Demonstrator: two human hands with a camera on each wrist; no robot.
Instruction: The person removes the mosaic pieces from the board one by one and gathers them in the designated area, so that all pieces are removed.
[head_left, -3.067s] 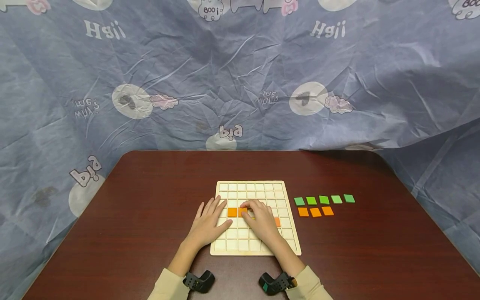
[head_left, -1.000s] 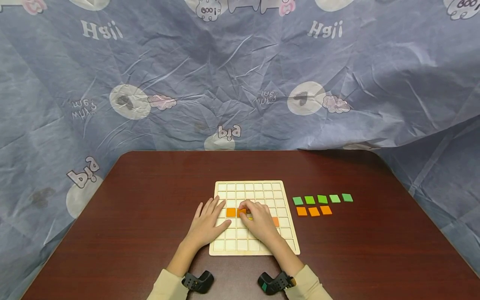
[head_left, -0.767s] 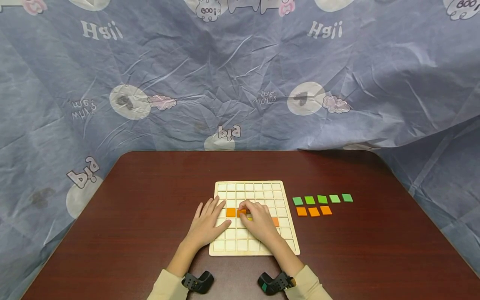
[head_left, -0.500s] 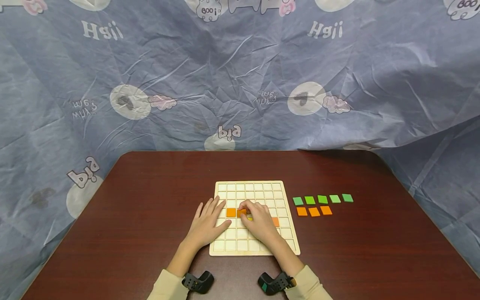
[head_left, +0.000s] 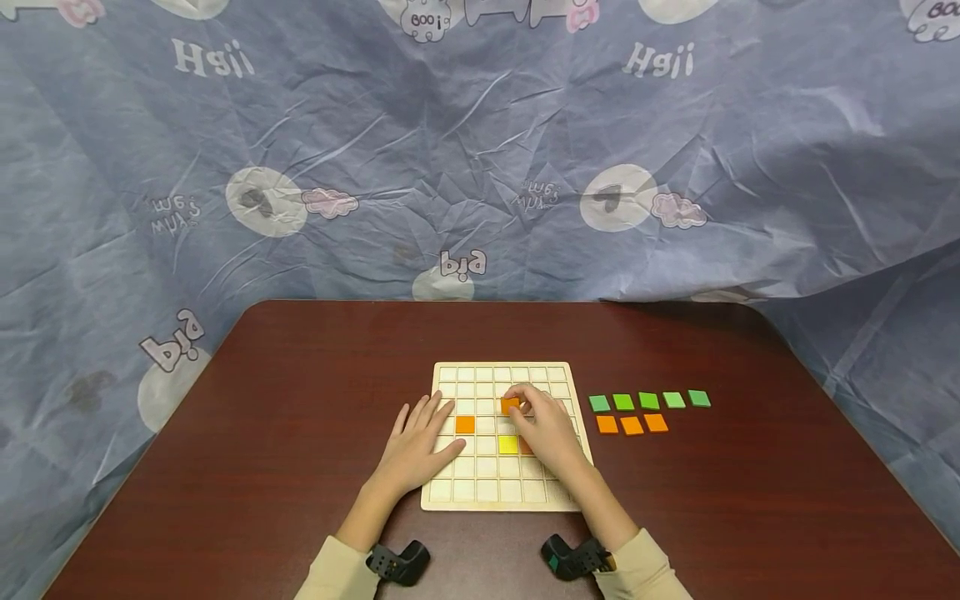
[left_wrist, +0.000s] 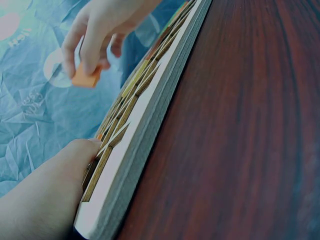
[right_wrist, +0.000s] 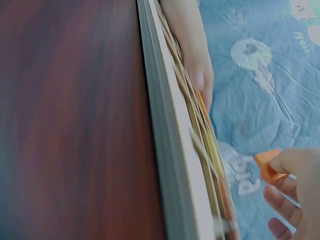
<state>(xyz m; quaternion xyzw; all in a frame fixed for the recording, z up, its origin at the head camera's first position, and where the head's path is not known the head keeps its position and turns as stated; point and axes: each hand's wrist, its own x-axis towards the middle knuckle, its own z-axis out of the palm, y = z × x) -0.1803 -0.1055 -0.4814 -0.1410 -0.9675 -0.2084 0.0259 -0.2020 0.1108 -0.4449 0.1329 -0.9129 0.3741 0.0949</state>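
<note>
My right hand (head_left: 551, 429) pinches a small square orange tile (head_left: 510, 406) between thumb and fingers over the wooden grid board (head_left: 498, 506). Both wrist views show this orange tile (left_wrist: 86, 79) raised clear of the board. Flat on the board's left side lies my left hand (head_left: 414, 448), its fingers stretched out. Just right of it, another orange tile (head_left: 465, 425) sits in a cell. A yellow tile (head_left: 508, 445) occupies a cell in the row nearer me. Beside that, a darker orange tile (head_left: 527, 447) is partly hidden by my right hand.
Right of the board on the dark red-brown table (head_left: 337, 358) lie two rows of loose tiles: several green ones (head_left: 648, 402) behind, and three orange ones (head_left: 632, 426) in front. A grey-blue printed cloth (head_left: 420, 150) hangs behind the table.
My right hand has lifted the orange tile out of its cell and carried it up and to the right, uncovering the yellow tile. The left hand stays in place.
</note>
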